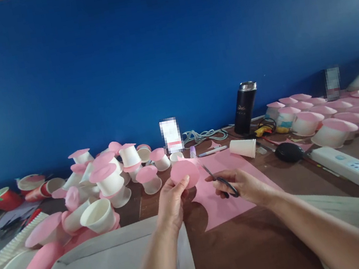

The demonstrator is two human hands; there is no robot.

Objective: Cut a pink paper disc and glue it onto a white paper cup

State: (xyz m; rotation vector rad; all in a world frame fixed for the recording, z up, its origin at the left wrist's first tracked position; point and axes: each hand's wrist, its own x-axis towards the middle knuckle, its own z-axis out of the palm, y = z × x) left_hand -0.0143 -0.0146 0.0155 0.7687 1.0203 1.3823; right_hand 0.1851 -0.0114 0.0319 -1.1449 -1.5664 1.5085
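My left hand pinches a round piece of pink paper between thumb and fingers. Just to its right, my right hand grips the dark handles of a pair of scissors, whose blades point up and left towards the disc's right edge. Beneath the scissors lies a pink sheet with curved cut-outs along its left side. A white paper cup rests on its side at the sheet's far edge. Near it are a marker and a purple glue stick.
Several white cups with pink discs crowd the left; more stand at the right. A black bottle stands by the blue wall. A power strip and black rubber bulb lie right. White boards border the front.
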